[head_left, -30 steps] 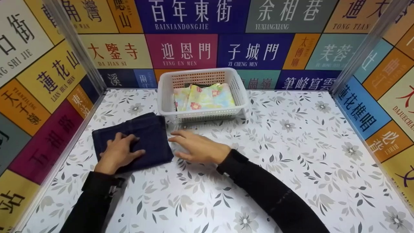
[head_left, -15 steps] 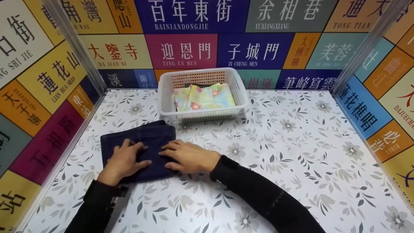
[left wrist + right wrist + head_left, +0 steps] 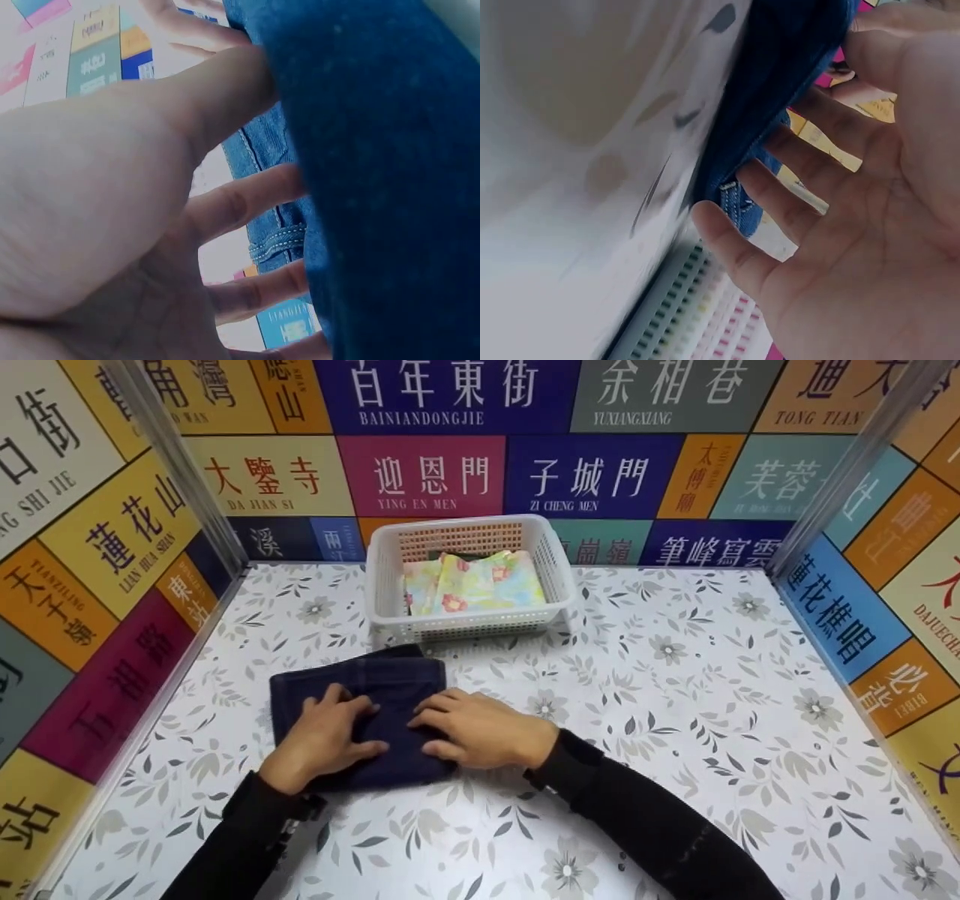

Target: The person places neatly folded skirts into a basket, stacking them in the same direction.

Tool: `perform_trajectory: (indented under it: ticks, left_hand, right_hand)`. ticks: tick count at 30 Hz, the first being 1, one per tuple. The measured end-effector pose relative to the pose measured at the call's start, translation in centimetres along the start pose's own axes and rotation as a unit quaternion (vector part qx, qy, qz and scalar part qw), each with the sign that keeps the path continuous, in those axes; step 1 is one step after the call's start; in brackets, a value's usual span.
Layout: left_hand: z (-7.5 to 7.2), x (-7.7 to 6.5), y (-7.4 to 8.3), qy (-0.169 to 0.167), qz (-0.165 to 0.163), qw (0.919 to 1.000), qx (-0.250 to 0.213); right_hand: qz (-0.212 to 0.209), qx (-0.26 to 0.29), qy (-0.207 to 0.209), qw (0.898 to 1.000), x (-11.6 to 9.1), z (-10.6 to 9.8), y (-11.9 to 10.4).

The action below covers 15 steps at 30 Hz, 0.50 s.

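Note:
A folded pair of dark blue jeans (image 3: 397, 684) lies on the patterned table, left of centre in the head view. My left hand (image 3: 324, 741) rests on its left half with fingers spread. At the right edge, my right hand (image 3: 484, 729) touches the denim with its fingertips, the fingers only lightly bent. Up close in the left wrist view, the jeans (image 3: 382, 165) show white stitching and a belt loop (image 3: 277, 244), the fingertips against the cloth. Another stitched loop (image 3: 731, 199) appears in the right wrist view, near the right fingers.
Behind the jeans stands a white perforated basket (image 3: 471, 619) holding folded floral cloth (image 3: 491, 583) in yellow and pink, with something dark behind it. Walls covered with coloured sign panels (image 3: 420, 476) close off the back and both sides of the table.
The jeans have slid right and slightly toward me, with my left hand on them. My right hand, apart from them a second ago, came onto their right edge and moved along.

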<state>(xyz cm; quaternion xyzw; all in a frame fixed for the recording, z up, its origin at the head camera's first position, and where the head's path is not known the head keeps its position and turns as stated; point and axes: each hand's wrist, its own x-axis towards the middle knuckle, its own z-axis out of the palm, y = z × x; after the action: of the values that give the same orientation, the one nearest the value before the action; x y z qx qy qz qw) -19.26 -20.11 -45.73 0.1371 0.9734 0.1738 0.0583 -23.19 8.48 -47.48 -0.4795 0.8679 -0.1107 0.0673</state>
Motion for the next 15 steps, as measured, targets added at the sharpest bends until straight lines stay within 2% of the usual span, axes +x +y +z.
perform_trajectory:
  ticks: [8,11,15]
  left_hand:
    - [1.0,1.4,3.1,-0.006,0.023,0.9997,-0.004]
    - [1.6,2.1,4.3,-0.006,0.03,0.9994,-0.015]
    - [2.3,3.0,6.0,-0.004,0.054,0.9979,-0.035]
  right_hand:
    - [0.026,0.028,0.01,0.999,-3.3,-1.0,1.5]
    - [0.041,0.033,0.019,0.998,-4.6,-1.3,2.2]
    - [0.067,0.042,0.029,0.996,-6.5,-1.7,3.0]
